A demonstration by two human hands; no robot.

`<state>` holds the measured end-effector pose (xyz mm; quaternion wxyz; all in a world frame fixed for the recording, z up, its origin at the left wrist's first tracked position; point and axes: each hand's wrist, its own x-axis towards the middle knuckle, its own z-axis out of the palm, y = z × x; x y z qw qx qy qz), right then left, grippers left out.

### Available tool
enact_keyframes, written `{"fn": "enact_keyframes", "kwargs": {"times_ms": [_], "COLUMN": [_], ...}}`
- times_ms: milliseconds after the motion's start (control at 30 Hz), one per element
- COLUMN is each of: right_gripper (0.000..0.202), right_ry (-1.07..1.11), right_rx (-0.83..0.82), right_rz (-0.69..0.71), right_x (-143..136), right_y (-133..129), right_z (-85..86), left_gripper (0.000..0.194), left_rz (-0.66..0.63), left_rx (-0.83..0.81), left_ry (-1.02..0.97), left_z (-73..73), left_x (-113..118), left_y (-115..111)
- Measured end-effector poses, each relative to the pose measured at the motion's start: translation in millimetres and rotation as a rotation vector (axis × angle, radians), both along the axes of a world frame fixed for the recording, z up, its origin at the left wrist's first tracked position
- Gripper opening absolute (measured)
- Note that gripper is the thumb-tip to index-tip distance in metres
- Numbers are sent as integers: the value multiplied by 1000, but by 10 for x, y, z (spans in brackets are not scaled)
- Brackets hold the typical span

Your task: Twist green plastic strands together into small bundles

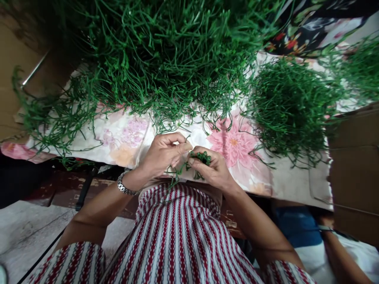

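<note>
My left hand (pixel 161 156), with a metal bracelet on the wrist, pinches a thin green plastic stem (pixel 175 177) at its fingertips. My right hand (pixel 214 169) is curled around a small bunch of green plastic sprigs (pixel 203 157). The two hands meet fingertip to fingertip at the near edge of a floral cloth (pixel 231 144), over my red-and-white striped lap. A big heap of green plastic stems (pixel 160 55) lies on the cloth just beyond the hands.
A second, smaller pile of green stems (pixel 290 106) lies to the right on the cloth. Cardboard boxes (pixel 353 173) stand at the right edge. Another person's arm (pixel 340 252) shows at the lower right. A wooden board and grey floor lie at the left.
</note>
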<state>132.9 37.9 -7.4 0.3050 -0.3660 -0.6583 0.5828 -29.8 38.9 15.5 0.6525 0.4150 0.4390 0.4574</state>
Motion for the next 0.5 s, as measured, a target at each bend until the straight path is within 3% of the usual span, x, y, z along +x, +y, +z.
{"fn": "enact_keyframes", "kwargs": {"times_ms": [133,267,500], "right_gripper": [20,20,24], "right_ry": [107,168,202], "right_rx": [0,-146,-324], "right_rz": [14,-53,-97], "right_x": [-17,-41,-40], "right_y": [6,-11,-26], "right_z": [49,60,-14], "left_gripper": [21,19,23], "left_rz": [-7,-27,-24], "left_rx": [-99,-112,-51], "left_ry": [-167,-270,-148], "left_z": [29,21,-25], "left_x": [4,15,59], "left_y": [-11,-9,-15]}}
